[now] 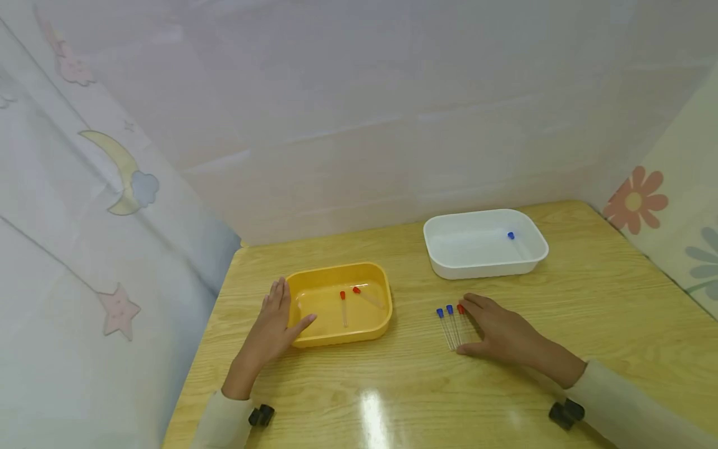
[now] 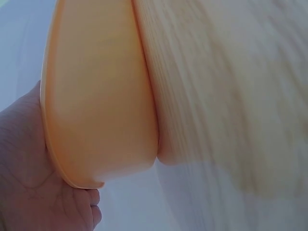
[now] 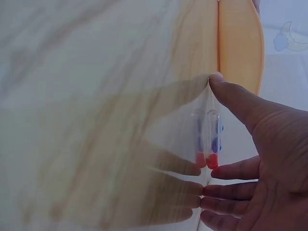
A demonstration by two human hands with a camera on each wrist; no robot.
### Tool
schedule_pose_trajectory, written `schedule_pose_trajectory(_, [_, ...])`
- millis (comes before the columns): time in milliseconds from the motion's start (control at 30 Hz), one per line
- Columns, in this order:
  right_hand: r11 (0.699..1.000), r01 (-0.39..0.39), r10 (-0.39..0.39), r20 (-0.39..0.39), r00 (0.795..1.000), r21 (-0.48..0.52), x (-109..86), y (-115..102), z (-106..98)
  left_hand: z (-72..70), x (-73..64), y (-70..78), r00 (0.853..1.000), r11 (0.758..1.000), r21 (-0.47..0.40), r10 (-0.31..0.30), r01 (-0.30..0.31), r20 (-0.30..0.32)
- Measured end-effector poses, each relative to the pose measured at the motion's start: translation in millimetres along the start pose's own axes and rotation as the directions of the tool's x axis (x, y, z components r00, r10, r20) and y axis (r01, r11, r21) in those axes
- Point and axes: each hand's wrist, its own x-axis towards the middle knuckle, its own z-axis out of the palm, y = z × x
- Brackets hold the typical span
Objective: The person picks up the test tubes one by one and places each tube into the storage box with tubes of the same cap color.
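My left hand (image 1: 273, 321) holds the left end of a yellow tray (image 1: 336, 339), thumb over the rim and fingers along the outside. Inside the tray lie two red-capped clear test tubes, one nearly upright in view (image 1: 344, 312) and one slanting (image 1: 371, 299). My right hand (image 1: 502, 330) rests on the table beside a small row of test tubes: two with blue caps (image 1: 449, 309) and one with a red cap (image 1: 460, 308). In the right wrist view, the index fingertip is at the red cap (image 3: 212, 160), while the thumb (image 3: 236, 96) stands apart from the tube's other end.
Behind the row stands a white tray (image 1: 477, 271) with a blue-capped tube (image 1: 511, 236) in it. Pale curtains with printed shapes hang at the back and sides of the wooden table (image 1: 404, 386).
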Motion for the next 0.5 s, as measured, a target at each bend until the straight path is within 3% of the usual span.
schedule_pose_trajectory(500, [1.000, 0.012, -0.011, 0.017, 1.000, -0.020, 2.9, 1.1, 1.1, -3.2, 1.1, 1.4, 1.000, 1.000, 0.026, 0.016, -0.016, 0.009])
